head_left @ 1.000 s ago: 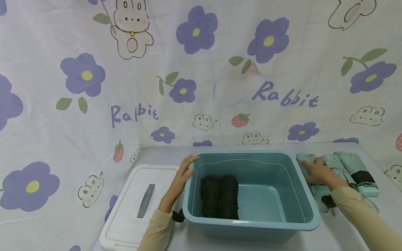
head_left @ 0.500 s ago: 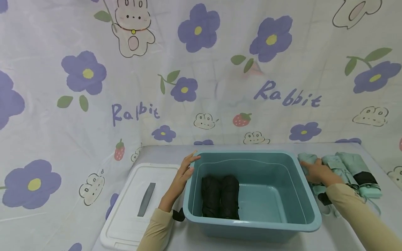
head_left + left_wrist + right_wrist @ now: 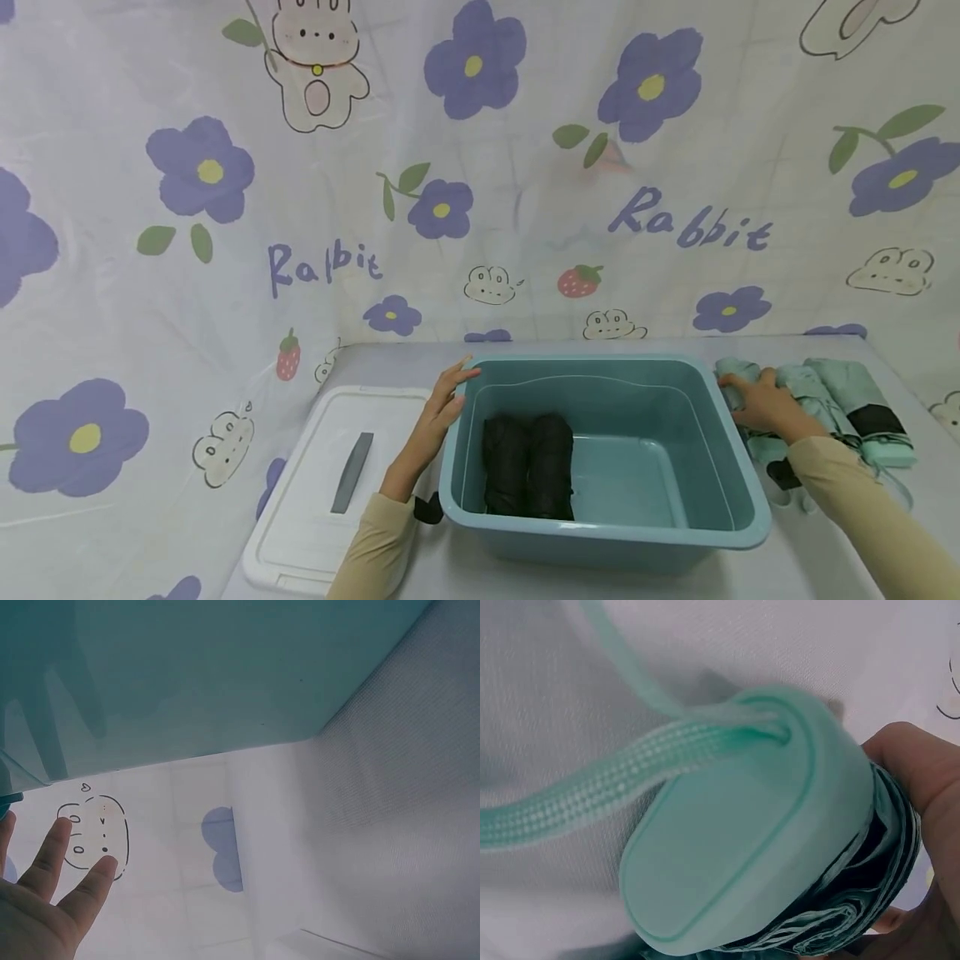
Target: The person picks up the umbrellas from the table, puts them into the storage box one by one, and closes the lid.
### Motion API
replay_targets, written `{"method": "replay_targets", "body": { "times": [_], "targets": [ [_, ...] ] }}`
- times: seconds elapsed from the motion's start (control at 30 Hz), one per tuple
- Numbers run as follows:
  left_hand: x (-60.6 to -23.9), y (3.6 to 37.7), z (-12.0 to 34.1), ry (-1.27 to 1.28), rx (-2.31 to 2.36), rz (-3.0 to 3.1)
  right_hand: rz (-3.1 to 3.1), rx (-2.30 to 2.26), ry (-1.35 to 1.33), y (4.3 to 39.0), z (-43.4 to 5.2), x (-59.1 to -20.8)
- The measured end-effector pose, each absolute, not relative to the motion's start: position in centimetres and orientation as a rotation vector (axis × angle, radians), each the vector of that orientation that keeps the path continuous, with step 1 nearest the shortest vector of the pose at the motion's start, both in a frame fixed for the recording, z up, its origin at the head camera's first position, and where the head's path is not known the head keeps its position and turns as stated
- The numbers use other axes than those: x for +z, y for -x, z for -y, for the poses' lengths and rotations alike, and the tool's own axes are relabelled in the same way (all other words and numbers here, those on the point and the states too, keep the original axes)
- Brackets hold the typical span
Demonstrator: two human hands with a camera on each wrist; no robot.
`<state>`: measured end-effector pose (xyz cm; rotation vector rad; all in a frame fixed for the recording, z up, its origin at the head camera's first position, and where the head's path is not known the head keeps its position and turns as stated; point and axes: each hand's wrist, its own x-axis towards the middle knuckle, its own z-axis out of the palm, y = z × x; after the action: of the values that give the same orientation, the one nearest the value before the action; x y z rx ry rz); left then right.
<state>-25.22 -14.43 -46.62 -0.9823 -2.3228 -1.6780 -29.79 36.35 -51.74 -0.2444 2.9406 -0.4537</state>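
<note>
Right hand [image 3: 765, 406]: rests on the nearest of the mint-green folded umbrellas [image 3: 821, 404], fingers curled over its roll; the right wrist view shows the fingers [image 3: 922, 769] wrapped round the bundle just behind its end cap [image 3: 742, 847]
Left hand [image 3: 442, 412]: fingers straight and spread, laid flat against the outer left wall of the teal tub [image 3: 607, 542], holding nothing
Umbrella position: on the table [image 3: 825, 558], just beside the tub's right rim, directly under the right hand; the left hand is well apart, across the tub
Long axis: runs from the far edge of the table toward the person, roughly parallel to the tub's right wall
Pointing: capped handle end with its wrist strap [image 3: 615, 787] faces the person; the tip end faces the back cloth
Tub contents: two black folded umbrellas [image 3: 527, 467] lie side by side at the left, on the same near-to-far axis; the right half of the floor shows bare
Beside: white lid [image 3: 330, 492] lies flat, left of the tub
</note>
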Motion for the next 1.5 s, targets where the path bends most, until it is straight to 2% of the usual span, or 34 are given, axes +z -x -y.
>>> {"method": "replay_targets", "body": {
  "times": [1.13, 1.5],
  "targets": [
    [-46.7, 25.3, 14.5, 1.002, -1.705, 2.309, -2.997, -1.169, 0.126, 29.0, -36.5, -49.2],
    [-46.8, 25.4, 14.5, 1.009, -1.698, 2.292, -3.016, -1.207, 0.169, 28.7, -35.6, -47.8]
  ]
}}
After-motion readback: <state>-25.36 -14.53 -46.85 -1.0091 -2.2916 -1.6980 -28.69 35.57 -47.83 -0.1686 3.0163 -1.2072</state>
